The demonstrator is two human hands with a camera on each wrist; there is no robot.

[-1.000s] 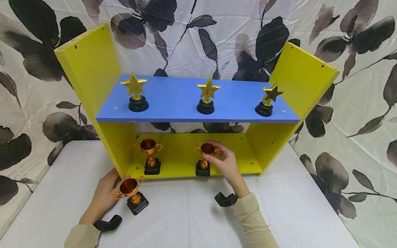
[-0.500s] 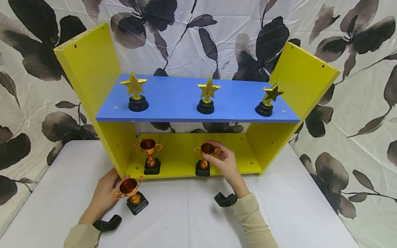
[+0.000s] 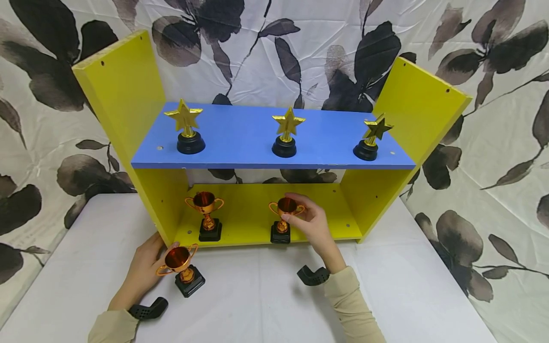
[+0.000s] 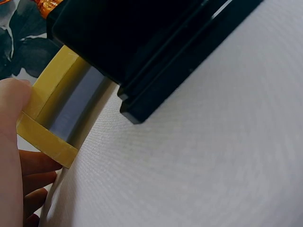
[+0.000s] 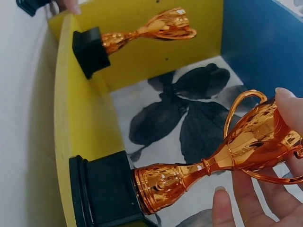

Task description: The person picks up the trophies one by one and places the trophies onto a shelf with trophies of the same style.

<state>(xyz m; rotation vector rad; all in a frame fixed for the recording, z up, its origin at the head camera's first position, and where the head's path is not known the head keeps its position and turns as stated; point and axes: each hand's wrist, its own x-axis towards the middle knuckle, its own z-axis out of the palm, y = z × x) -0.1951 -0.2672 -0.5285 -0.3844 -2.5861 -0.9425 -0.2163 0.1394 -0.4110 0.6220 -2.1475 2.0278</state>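
My right hand (image 3: 315, 224) holds an orange-copper trophy cup (image 5: 163, 184) by its bowl, thumb on one side and fingers on the other. Its black square base is upright at the front edge of the yellow lower board (image 3: 244, 219). Left of it on that board stands a matching trophy cup (image 3: 205, 203). A third trophy cup (image 3: 178, 258) is on the white table, in front of my left hand (image 3: 146, 267). That hand grips the lower front corner of the shelf unit's left side panel (image 4: 52, 85), thumb on one face and fingers beyond it.
Three gold star trophies, at left (image 3: 190, 143), middle (image 3: 284, 146) and right (image 3: 365, 150), stand spaced along the blue upper shelf (image 3: 240, 136). A yellow right side panel (image 3: 422, 109) rises beyond them. Floral cloth (image 3: 257, 57) hangs behind the unit.
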